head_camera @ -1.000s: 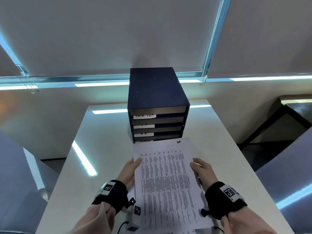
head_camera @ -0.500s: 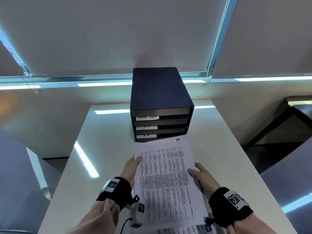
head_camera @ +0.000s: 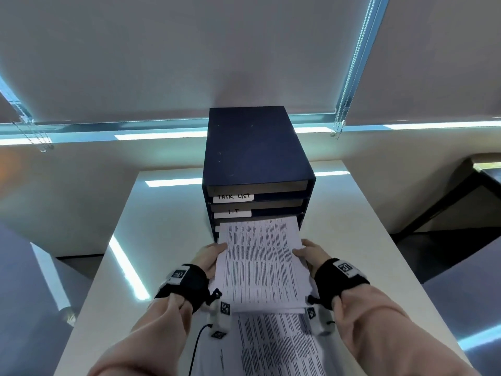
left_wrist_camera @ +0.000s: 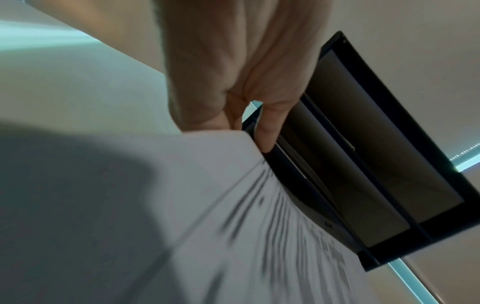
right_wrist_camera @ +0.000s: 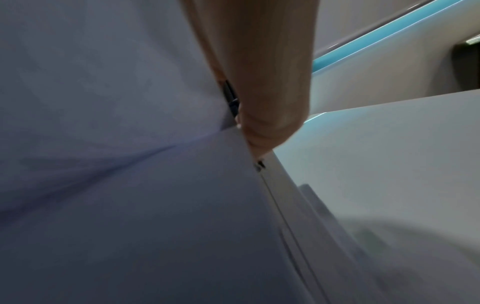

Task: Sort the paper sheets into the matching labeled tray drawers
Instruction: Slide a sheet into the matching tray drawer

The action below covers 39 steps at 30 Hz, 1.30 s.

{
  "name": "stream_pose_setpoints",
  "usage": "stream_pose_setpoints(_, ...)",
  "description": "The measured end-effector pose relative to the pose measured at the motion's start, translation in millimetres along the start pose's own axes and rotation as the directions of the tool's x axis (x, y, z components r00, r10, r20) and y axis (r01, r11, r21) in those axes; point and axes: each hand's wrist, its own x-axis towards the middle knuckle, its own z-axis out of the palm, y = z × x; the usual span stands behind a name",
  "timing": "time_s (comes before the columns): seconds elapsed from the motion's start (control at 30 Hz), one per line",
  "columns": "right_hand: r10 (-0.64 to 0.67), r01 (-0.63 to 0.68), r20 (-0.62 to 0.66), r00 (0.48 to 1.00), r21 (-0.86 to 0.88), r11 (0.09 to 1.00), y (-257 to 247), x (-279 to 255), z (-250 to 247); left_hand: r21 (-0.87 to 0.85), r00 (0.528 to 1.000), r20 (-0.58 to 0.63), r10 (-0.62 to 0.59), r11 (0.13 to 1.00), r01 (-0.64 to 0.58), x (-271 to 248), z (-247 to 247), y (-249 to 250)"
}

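Observation:
A dark blue tray cabinet (head_camera: pixel 252 147) stands at the far middle of the white table (head_camera: pixel 366 240). Its top drawers bear the labels TASK LIST (head_camera: pixel 233 197) and I.T (head_camera: pixel 233 212). A printed paper sheet (head_camera: pixel 263 261) lies flat between my hands, its far edge reaching into the slot below the I.T drawer and hiding the lower labels. My left hand (head_camera: pixel 211 257) grips its left edge and my right hand (head_camera: pixel 307 252) its right edge. The left wrist view shows my fingers (left_wrist_camera: pixel 267 131) at the sheet (left_wrist_camera: pixel 259 236) near the drawer openings (left_wrist_camera: pixel 363 164).
More printed sheets (head_camera: pixel 279 346) lie on the table near its front edge, under the held one. Wrist devices and a black cable (head_camera: pixel 196 346) sit by my forearms. Roller blinds with bead chains (head_camera: pixel 352 63) hang behind the table. A dark desk (head_camera: pixel 482 183) stands at the right.
Both hands have carried the sheet forward, from above the table's middle to the cabinet. Its far edge now enters the slot below the I.T drawer and covers the lower labels.

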Motion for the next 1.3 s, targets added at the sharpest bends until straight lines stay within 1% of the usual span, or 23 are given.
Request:
stream_pose_setpoints(0.03, -0.006, 0.006, -0.010, 1.000, -0.013, 1.000, -10, 11, 2, -0.011, 0.999, 0.040, -0.012, 1.000, 0.013, 0, -3, -7)
stream_pose_setpoints(0.13, -0.052, 0.050, -0.022, 0.998, -0.062, 0.997, -38, 38, 8, -0.018, 0.995, 0.073, -0.063, 0.998, 0.064, -4, -12, -30)
stream_pose_setpoints(0.23, -0.042, 0.039, -0.043, 0.998, -0.072, 0.997, -48, 55, 10, -0.003, 0.997, 0.066, 0.037, 0.999, -0.037, -4, -6, -44)
stream_pose_setpoints(0.33, 0.031, -0.028, 0.068, 0.997, -0.038, 0.999, -47, 34, 4, -0.071, 0.990, -0.047, 0.130, 0.989, -0.133, 8, 6, -42)
stream_pose_setpoints(0.43, 0.113, -0.104, 0.197, 0.974, -0.054, 0.993, -39, 10, -4, -0.149, 0.986, -0.105, 0.131, 0.978, -0.146, 28, 18, -34)
stream_pose_setpoints(0.47, 0.122, -0.119, 0.225, 0.967, -0.026, 0.993, -37, 10, -4, -0.180, 0.987, -0.105, 0.124, 0.973, -0.142, 32, 23, -28)
stream_pose_setpoints(0.5, 0.116, -0.131, 0.239, 0.964, 0.050, 0.990, -36, 13, -2, -0.211, 0.988, -0.103, 0.116, 0.968, -0.136, 36, 27, -19)
stream_pose_setpoints(0.53, 0.103, -0.144, 0.225, 0.969, 0.173, 0.974, -38, 17, 2, -0.276, 0.990, -0.082, 0.118, 0.952, -0.136, 42, 29, -9)
stream_pose_setpoints(0.6, 0.076, -0.155, 0.195, 0.978, 0.433, 0.888, -44, 33, 18, -0.460, 0.991, -0.028, 0.128, 0.879, -0.127, 53, 33, 9)
stream_pose_setpoints(0.67, 0.056, -0.153, 0.185, 0.981, 0.567, 0.810, -54, 43, 36, -0.579, 0.992, -0.006, 0.129, 0.808, -0.109, 63, 35, 22)
stream_pose_setpoints(0.73, 0.045, -0.159, 0.204, 0.978, 0.586, 0.795, -60, 46, 49, -0.542, 0.992, 0.010, 0.124, 0.835, -0.099, 64, 34, 28)
stream_pose_setpoints(0.8, 0.026, -0.174, 0.267, 0.963, 0.550, 0.817, -58, 41, 51, -0.436, 0.992, -0.011, 0.127, 0.892, -0.119, 57, 31, 27)
stream_pose_setpoints(0.87, 0.010, -0.190, 0.316, 0.949, 0.546, 0.816, -50, 33, 44, -0.249, 0.978, -0.082, 0.189, 0.947, -0.204, 46, 24, 20)
stream_pose_setpoints(0.9, -0.001, -0.195, 0.332, 0.943, 0.558, 0.807, -44, 28, 39, -0.122, 0.960, -0.119, 0.253, 0.956, -0.267, 37, 20, 14)
stream_pose_setpoints(0.93, -0.007, -0.196, 0.336, 0.942, 0.564, 0.802, -39, 21, 34, 0.010, 0.938, -0.121, 0.323, 0.946, -0.325, 27, 16, 6)
stream_pose_setpoints(1.0, -0.003, -0.170, 0.315, 0.949, 0.522, 0.836, -27, 3, 23, 0.284, 0.901, -0.018, 0.434, 0.866, -0.412, 5, 10, -17)
stream_pose_setpoints(1.03, 0.005, -0.151, 0.298, 0.955, 0.469, 0.870, -17, -6, 17, 0.430, 0.882, 0.054, 0.468, 0.786, -0.444, -4, 7, -33)
stream_pose_setpoints(1.07, 0.021, -0.129, 0.272, 0.962, 0.382, 0.915, -5, -15, 11, 0.579, 0.862, 0.119, 0.493, 0.671, -0.463, -8, 2, -49)
stream_pose_setpoints(1.13, 0.064, -0.096, 0.222, 0.973, 0.137, 0.986, 25, -33, -1, 0.823, 0.819, 0.224, 0.529, 0.346, -0.449, -15, -9, -79)
stream_pose_setpoints(1.17, 0.077, -0.079, 0.176, 0.981, 0.006, 0.997, 41, -41, -5, 0.887, 0.806, 0.266, 0.530, 0.193, -0.420, -17, -15, -92)
stream_pose_setpoints(1.2, 0.071, -0.059, 0.106, 0.992, -0.119, 0.991, 57, -47, -8, 0.918, 0.806, 0.294, 0.514, 0.082, -0.387, -18, -21, -102)
stream_pose_setpoints(1.27, 0.025, -0.034, -0.028, 0.999, -0.366, 0.930, 86, -62, -14, 0.938, 0.795, 0.317, 0.518, -0.046, -0.344, -21, -28, -115)
stream_pose_setpoints(1.3, 0.008, -0.039, -0.069, 0.998, -0.462, 0.886, 98, -71, -14, 0.945, 0.790, 0.306, 0.531, -0.072, -0.318, -24, -29, -119)
